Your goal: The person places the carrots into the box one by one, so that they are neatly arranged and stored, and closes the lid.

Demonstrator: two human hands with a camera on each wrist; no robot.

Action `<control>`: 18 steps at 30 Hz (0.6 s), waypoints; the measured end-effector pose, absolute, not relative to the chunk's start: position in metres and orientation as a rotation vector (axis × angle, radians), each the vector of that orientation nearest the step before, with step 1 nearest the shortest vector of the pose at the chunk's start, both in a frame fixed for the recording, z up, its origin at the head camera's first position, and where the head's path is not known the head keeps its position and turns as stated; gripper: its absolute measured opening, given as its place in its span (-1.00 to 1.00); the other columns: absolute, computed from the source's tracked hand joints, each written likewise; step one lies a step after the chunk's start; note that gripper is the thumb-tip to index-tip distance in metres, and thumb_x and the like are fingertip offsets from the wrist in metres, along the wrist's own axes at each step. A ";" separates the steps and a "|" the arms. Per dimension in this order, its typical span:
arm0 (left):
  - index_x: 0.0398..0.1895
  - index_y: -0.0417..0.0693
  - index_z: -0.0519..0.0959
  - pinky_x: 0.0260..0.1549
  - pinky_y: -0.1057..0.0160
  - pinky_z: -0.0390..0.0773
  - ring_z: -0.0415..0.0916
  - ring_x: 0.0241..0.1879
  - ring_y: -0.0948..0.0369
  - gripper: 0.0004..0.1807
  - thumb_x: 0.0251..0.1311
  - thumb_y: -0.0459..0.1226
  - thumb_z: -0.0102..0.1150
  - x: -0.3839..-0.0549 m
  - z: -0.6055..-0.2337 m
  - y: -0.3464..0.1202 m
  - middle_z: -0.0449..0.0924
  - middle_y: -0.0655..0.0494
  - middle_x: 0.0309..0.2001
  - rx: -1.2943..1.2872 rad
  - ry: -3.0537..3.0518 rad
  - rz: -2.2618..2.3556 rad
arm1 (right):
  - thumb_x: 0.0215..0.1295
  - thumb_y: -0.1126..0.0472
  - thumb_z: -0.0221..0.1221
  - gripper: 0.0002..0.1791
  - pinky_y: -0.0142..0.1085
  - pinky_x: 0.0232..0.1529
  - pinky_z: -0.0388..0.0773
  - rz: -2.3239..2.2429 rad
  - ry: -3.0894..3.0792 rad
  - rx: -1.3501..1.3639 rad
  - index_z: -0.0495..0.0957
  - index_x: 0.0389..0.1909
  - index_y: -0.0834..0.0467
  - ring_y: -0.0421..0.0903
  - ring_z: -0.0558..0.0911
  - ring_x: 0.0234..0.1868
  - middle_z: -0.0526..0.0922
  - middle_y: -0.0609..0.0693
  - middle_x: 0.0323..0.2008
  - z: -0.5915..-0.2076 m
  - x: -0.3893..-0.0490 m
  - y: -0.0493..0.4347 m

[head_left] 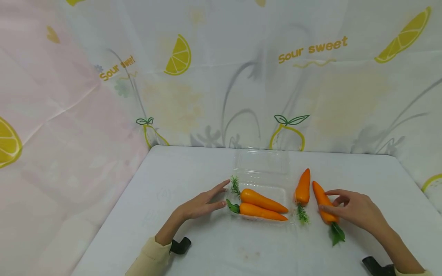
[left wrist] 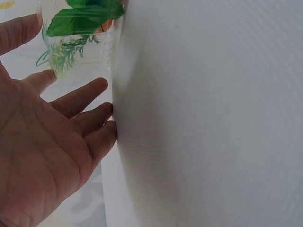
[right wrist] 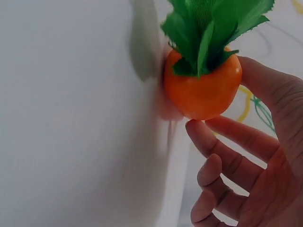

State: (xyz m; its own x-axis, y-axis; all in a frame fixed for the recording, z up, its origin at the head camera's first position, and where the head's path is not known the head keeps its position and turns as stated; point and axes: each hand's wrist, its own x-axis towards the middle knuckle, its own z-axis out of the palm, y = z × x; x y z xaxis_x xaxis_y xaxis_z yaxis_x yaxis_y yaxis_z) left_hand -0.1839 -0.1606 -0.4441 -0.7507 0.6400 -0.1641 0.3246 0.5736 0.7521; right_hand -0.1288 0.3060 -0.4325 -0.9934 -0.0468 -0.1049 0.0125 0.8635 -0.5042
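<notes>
My right hand [head_left: 359, 211] pinches an orange toy carrot [head_left: 321, 193] with flat green leaves between thumb and fingers, at the table's right side. In the right wrist view the carrot's leafy end [right wrist: 203, 92] faces the camera, close beside the tabletop. A clear plastic box [head_left: 284, 191] stands open, its hinged lid [head_left: 260, 161] folded back. Inside lie two carrots side by side, an upper one [head_left: 262, 200] with feathery greens and a lower one [head_left: 260, 212] with broad leaves. At the box's left end, my left hand [head_left: 202, 205] has its fingers extended, fingertips right at the wall.
Another carrot [head_left: 303, 188] with feathery greens lies between the box and my right hand, tip pointing away. The white table [head_left: 165, 180] ends at a lemon-printed cloth [head_left: 214, 96] hanging behind it. Both wrists wear dark camera mounts.
</notes>
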 end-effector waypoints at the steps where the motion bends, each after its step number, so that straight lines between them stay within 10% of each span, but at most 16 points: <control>1: 0.58 0.45 -0.13 0.32 -0.24 0.08 0.13 0.43 0.01 -0.23 0.41 0.16 -0.06 -0.184 -0.444 -0.161 0.22 0.06 0.45 0.775 2.387 1.017 | 0.04 -0.36 0.35 -0.20 -0.31 -0.52 0.36 -0.792 2.924 -0.027 0.61 0.08 0.20 -0.13 0.47 -0.46 0.64 -0.10 -0.36 -0.432 -0.129 0.307; 18: 0.58 0.47 -0.13 0.32 -0.23 0.08 0.14 0.43 0.02 -0.24 0.41 0.15 -0.05 -0.183 -0.444 -0.160 0.23 0.06 0.45 0.773 2.394 1.021 | 0.11 -0.25 0.36 -0.29 -0.34 -0.52 0.32 -0.886 2.922 -0.004 0.61 0.07 0.23 -0.13 0.46 -0.50 0.64 -0.05 -0.32 -0.440 -0.132 0.329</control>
